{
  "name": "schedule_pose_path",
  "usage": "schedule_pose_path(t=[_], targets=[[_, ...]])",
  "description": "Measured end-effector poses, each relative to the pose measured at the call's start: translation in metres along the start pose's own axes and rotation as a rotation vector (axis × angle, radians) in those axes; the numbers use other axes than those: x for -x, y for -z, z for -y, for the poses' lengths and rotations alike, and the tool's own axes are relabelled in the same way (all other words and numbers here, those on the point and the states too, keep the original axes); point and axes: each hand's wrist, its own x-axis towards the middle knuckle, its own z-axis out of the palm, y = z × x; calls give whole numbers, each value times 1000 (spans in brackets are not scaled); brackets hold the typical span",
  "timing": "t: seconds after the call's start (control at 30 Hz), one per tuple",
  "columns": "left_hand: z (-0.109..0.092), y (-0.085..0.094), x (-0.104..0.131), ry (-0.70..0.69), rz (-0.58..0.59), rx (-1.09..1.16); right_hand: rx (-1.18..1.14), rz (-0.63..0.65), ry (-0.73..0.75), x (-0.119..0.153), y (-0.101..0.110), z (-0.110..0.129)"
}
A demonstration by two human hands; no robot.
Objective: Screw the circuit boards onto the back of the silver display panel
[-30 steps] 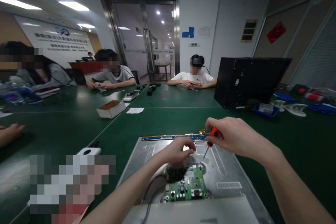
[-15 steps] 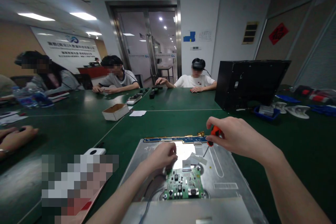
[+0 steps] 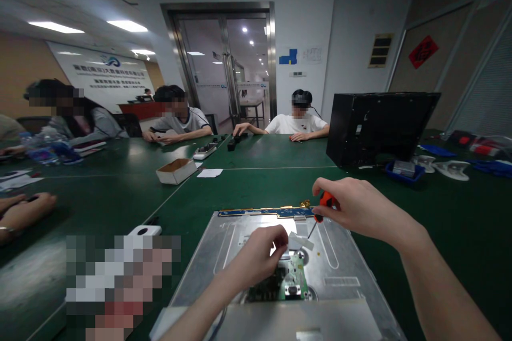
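A flat silver metal panel (image 3: 340, 277) lies in front of me, with a green circuit board (image 3: 296, 273) on it and a long blue board (image 3: 260, 213) along its far edge. My right hand (image 3: 352, 203) is closed round a red and black screwdriver (image 3: 327, 199), its shaft slanting down to a strip of pale tape (image 3: 303, 241) above the green board. My left hand (image 3: 262, 253) is over the board's upper left part, fingertips pinched together beside the tape's left end. What those fingertips hold, if anything, is hidden.
A black monitor-like casing (image 3: 376, 128) stands at the right, near a blue tray (image 3: 405, 171) with parts. Left of centre sits an open cardboard box (image 3: 176, 171) beside white paper (image 3: 209, 173). Several people sit round the green table (image 3: 280, 181); another person's hands (image 3: 30, 210) rest at far left.
My left hand has moved right, next to the tape, and now covers more of the green board. My right hand and the screwdriver have hardly moved.
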Motion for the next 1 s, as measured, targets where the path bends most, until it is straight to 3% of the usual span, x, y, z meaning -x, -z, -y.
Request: schedule_pose_path(t=[0.2,0.37,0.73,1.0], targets=[[-15,-26,11,-143,-51,65,8,10,-5,0,-1,2],[-19,-43,15,-187,13,2,4,9,14,-2,-5,2],[-13,-53,30,-213,60,-227,-10,76,27,-6,-8,5],[-22,-62,32,-214,38,-258,3,85,19,-6,-8,3]])
